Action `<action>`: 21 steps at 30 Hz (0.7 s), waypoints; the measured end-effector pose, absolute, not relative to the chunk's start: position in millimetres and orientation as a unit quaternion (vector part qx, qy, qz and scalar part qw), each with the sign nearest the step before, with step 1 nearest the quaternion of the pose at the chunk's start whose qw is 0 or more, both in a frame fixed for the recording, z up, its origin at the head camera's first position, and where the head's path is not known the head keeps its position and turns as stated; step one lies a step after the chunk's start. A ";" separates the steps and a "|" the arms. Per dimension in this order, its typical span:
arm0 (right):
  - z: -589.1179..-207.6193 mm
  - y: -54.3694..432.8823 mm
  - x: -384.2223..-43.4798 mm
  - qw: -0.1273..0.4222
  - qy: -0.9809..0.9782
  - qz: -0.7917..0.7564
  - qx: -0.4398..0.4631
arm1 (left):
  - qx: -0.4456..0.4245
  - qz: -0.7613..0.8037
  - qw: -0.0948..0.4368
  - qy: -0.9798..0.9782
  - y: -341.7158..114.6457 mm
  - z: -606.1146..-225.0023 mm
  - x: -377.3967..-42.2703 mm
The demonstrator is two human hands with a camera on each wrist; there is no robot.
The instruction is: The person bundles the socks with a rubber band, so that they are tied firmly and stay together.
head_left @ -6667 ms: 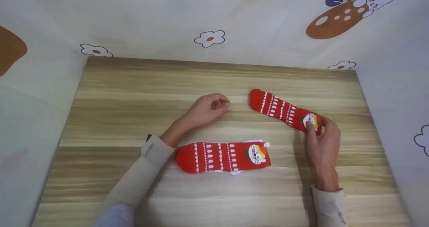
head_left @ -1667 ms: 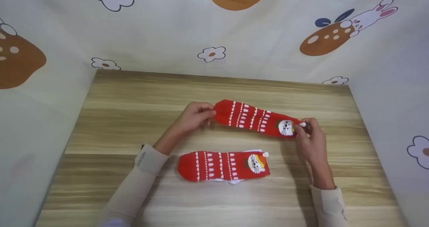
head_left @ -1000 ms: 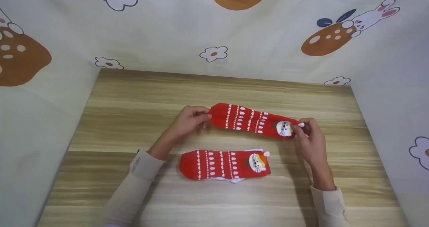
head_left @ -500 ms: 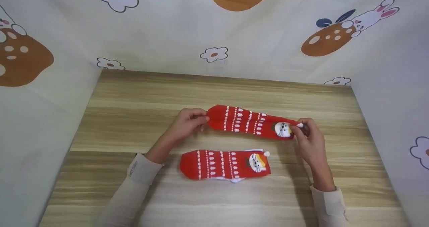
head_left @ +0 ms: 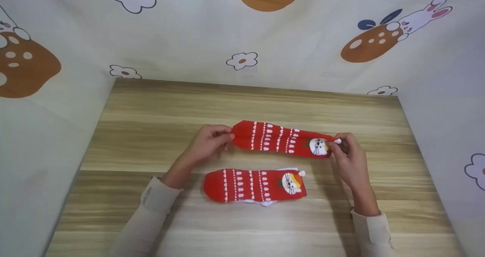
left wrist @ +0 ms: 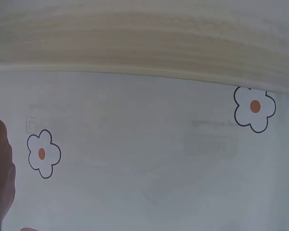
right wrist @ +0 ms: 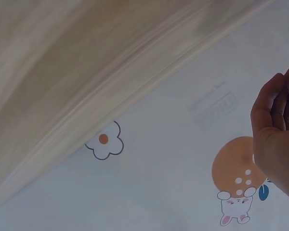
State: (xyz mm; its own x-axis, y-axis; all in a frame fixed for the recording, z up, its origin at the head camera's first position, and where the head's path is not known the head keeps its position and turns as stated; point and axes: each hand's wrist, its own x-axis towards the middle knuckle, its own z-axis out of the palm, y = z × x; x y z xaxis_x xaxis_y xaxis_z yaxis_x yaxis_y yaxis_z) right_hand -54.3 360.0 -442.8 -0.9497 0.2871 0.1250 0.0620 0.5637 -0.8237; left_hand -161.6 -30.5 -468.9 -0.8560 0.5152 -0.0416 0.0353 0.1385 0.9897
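Observation:
A red sock [head_left: 280,138] with white patterned bands and a cat face is stretched between both hands in the head view. My left hand [head_left: 207,142] pinches its toe end between thumb and fingers. At the cuff, beside a small white pompom, my right hand [head_left: 350,160] pinches the other end. A matching red sock [head_left: 254,185] lies flat just nearer to me, toe to the left, with white material [head_left: 265,203] showing from under it. In the right wrist view the right hand [right wrist: 277,130] shows curled fingers; the left wrist view catches only a sliver of the left hand [left wrist: 0,173].
The wood-grain table [head_left: 159,105] is bordered at the back and both sides by pale walls [head_left: 182,33] printed with flowers, orange shapes and a rabbit. Beige cuffs [head_left: 161,196] wrap both wrists.
Earlier the left hand was free and the right hand alone held the sock at the right. Now both hold it, and it has moved left, drifting slightly left and nearer over the last second.

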 end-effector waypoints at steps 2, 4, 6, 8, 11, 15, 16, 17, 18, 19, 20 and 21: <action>-441.7 358.4 -53.6 0.121 -0.879 0.452 -0.093 | 0.193 0.629 0.188 0.730 -31.7 -468.8 -160.6; -441.5 357.9 -52.9 0.116 -0.883 0.446 -0.091 | 0.194 0.628 0.187 0.730 -32.6 -468.7 -159.7; -441.0 357.1 -52.0 0.111 -0.886 0.441 -0.089 | 0.189 0.626 0.186 0.733 -33.8 -468.6 -158.5; -439.6 356.6 -51.3 0.107 -0.888 0.438 -0.088 | 0.180 0.625 0.185 0.737 -34.9 -468.6 -157.1; -438.0 355.4 -50.9 0.099 -0.889 0.439 -0.088 | 0.167 0.622 0.185 0.742 -36.7 -469.0 -154.9; -437.8 353.8 -50.5 0.096 -0.888 0.441 -0.090 | 0.160 0.624 0.191 0.741 -39.0 -469.5 -152.5; -438.2 353.7 -50.5 0.097 -0.888 0.442 -0.089 | 0.159 0.626 0.194 0.739 -39.5 -469.9 -152.1; -438.9 353.6 -50.5 0.099 -0.886 0.444 -0.087 | 0.158 0.627 0.196 0.737 -40.1 -470.1 -151.6; -439.6 353.4 -50.4 0.101 -0.886 0.445 -0.085 | 0.157 0.628 0.198 0.736 -40.6 -470.0 -151.2; -440.2 353.1 -50.3 0.103 -0.885 0.447 -0.082 | 0.157 0.629 0.199 0.735 -40.9 -470.1 -150.9; -440.8 352.9 -50.1 0.104 -0.884 0.449 -0.079 | 0.157 0.630 0.200 0.734 -41.4 -470.6 -150.6; -441.2 352.9 -50.0 0.104 -0.884 0.448 -0.077 | 0.157 0.630 0.199 0.734 -41.8 -470.8 -150.4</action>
